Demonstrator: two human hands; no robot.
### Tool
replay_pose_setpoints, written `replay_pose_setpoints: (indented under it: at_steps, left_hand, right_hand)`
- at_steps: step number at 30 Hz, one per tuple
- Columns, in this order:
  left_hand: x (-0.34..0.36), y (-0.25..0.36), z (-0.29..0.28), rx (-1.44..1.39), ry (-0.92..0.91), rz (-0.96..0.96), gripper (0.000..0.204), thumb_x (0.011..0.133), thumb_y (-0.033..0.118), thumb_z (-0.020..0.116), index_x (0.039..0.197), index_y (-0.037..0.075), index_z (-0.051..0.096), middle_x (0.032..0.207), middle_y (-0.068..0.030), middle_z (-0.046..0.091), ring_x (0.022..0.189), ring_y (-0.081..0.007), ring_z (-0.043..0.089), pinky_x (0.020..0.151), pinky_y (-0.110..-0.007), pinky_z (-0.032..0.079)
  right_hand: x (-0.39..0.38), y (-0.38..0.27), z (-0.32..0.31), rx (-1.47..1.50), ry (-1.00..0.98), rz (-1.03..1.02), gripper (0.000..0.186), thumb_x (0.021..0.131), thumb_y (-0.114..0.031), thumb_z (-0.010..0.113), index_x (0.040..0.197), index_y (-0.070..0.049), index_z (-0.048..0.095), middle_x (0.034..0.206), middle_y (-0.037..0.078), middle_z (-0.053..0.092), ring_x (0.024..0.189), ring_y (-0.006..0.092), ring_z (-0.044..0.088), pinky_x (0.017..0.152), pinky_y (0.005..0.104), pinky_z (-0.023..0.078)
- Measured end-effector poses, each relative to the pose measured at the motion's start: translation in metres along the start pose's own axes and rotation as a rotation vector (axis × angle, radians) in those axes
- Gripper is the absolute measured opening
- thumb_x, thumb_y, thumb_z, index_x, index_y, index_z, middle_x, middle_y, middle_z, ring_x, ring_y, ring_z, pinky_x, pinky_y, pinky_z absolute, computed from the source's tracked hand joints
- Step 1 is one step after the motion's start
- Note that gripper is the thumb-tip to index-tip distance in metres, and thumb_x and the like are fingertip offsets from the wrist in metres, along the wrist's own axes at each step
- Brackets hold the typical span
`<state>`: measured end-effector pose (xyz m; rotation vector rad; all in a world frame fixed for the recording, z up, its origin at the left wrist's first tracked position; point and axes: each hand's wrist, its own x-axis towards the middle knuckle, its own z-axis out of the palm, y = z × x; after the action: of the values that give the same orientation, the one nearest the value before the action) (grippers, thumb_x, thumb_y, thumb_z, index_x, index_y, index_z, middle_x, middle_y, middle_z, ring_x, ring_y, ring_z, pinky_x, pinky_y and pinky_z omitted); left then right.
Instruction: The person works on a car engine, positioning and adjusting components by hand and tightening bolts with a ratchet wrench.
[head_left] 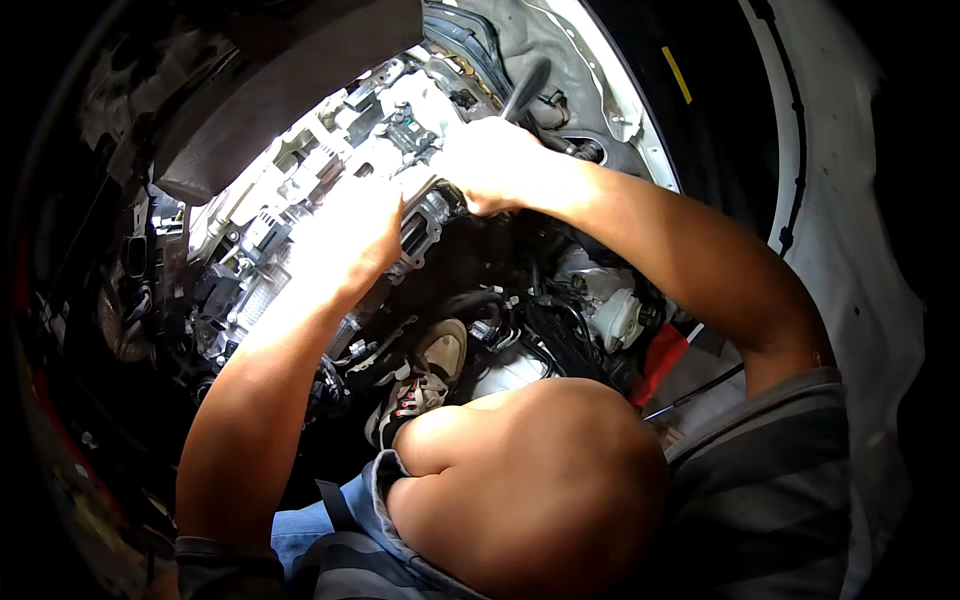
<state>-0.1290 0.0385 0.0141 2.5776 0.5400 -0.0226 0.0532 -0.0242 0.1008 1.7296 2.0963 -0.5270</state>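
While we lean into the bay, our left hand (pixel 345 235) presses flat, fingers spread, on the engine (pixel 400 140). Our right hand (pixel 495 165) clamps a black handle (pixel 525 90); the engine looks still mounted, work unfinished.

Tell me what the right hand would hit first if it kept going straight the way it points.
Probably the grey metal engine casting just beyond its knuckles: the right hand points up-left across it. Glare hides the fingertips, so depth is uncertain.
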Motion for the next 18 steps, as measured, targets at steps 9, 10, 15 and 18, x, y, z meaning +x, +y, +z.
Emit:
replay_pose_setpoints:
  at_steps: [9,10,15,18]
  left_hand:
    - [0.009,0.008,-0.011,-0.034,-0.162,-0.036,0.022,0.089,0.014,0.047,0.098,0.004,0.065,0.096,-0.0189,0.066,0.090,-0.0342,0.065,0.075,-0.043,0.054]
    - [0.009,0.006,-0.008,-0.034,-0.161,-0.032,0.022,0.089,0.014,0.047,0.098,0.004,0.065,0.096,-0.0189,0.066,0.090,-0.0342,0.065,0.075,-0.043,0.054]
    - [0.008,0.010,-0.001,-0.024,-0.092,-0.059,0.023,0.089,0.014,0.047,0.096,0.004,0.066,0.093,-0.0185,0.067,0.089,-0.0336,0.066,0.076,-0.043,0.054]
    - [0.002,0.000,-0.013,-0.031,-0.117,-0.090,0.024,0.091,0.017,0.046,0.096,0.005,0.066,0.094,-0.0176,0.067,0.087,-0.0332,0.067,0.074,-0.043,0.055]
  right_hand:
    - [-0.001,0.012,0.026,0.127,0.023,0.068,0.017,0.072,-0.016,0.062,0.080,-0.001,0.064,0.069,0.022,0.061,0.067,0.0346,0.064,0.062,0.0442,0.053]
    - [-0.006,0.016,0.019,0.070,-0.028,0.025,0.016,0.072,-0.015,0.062,0.080,-0.002,0.065,0.071,0.022,0.061,0.066,0.0340,0.064,0.061,0.0439,0.053]
    - [-0.007,0.007,-0.010,-0.101,-0.215,-0.045,0.021,0.069,-0.016,0.063,0.086,-0.004,0.068,0.080,0.021,0.066,0.074,0.0332,0.068,0.067,0.0413,0.055]
    - [-0.003,-0.010,0.001,0.137,-0.100,0.309,0.025,0.068,-0.018,0.062,0.086,-0.003,0.070,0.086,0.020,0.068,0.077,0.0355,0.068,0.071,0.0417,0.056]
